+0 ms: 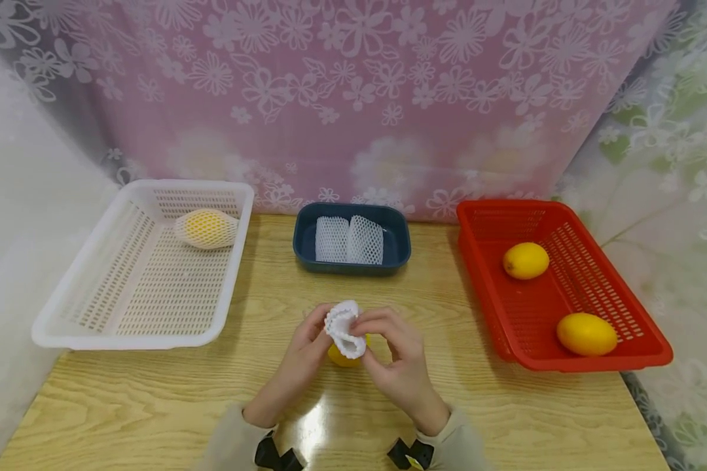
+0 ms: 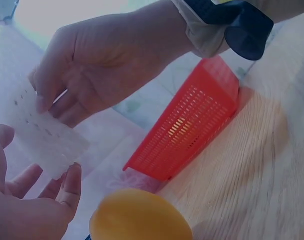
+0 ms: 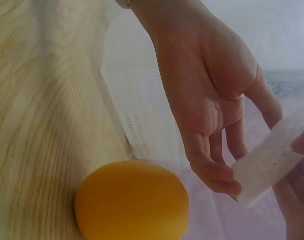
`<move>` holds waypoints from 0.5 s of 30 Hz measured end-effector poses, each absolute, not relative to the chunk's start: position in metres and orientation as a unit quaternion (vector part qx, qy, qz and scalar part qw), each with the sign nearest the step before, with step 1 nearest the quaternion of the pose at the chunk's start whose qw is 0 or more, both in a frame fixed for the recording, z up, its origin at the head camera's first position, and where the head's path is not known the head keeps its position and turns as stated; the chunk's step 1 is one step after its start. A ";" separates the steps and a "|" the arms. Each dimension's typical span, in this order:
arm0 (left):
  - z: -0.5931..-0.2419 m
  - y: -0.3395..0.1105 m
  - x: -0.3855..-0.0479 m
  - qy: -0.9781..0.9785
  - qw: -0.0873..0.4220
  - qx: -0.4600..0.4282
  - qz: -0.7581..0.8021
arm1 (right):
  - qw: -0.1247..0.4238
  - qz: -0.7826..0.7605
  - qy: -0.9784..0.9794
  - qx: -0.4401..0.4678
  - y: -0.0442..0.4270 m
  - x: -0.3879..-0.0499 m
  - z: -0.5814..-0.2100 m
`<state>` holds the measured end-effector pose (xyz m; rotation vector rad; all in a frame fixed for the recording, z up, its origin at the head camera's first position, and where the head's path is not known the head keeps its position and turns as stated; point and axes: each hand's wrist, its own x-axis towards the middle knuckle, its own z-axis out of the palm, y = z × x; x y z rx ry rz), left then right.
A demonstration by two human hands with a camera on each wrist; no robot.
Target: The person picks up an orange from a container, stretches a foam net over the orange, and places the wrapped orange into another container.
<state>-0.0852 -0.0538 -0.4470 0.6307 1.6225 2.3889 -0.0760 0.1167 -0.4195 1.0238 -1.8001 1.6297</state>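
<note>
spanning both grips (image 1: 304, 356) (image 1: 411, 366), white foam net (image 1: 343, 322)

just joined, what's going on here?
A person's left hand and right hand hold a white foam-mesh sleeve above a bare yellow oval fruit on the pale wooden table. Two bare fruits lie in the red plastic basket, one netted fruit in the white plastic basket, two spare sleeves in the dark-blue tray.

On table (image 1: 436, 281): L basket (image 1: 135, 341) w/ netted lemon (image 1: 207, 229) at back R; back ctr, tray (image 1: 353, 267) w/ 2 foam nets (image 1: 332, 239) side by side; R basket (image 1: 488, 314) w/ far lemon (image 1: 525, 260) & near lemon (image 1: 586, 334). Before tray: held net (image 1: 340, 320) betw L hand (image 1: 306, 343) & R hand (image 1: 399, 350), loose lemon (image 1: 343, 359) below.
</note>
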 end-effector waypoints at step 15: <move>-0.447 -0.049 -0.073 0.493 0.022 0.254 0.832 | 0.162 0.678 -0.687 0.203 0.117 -0.067 -0.427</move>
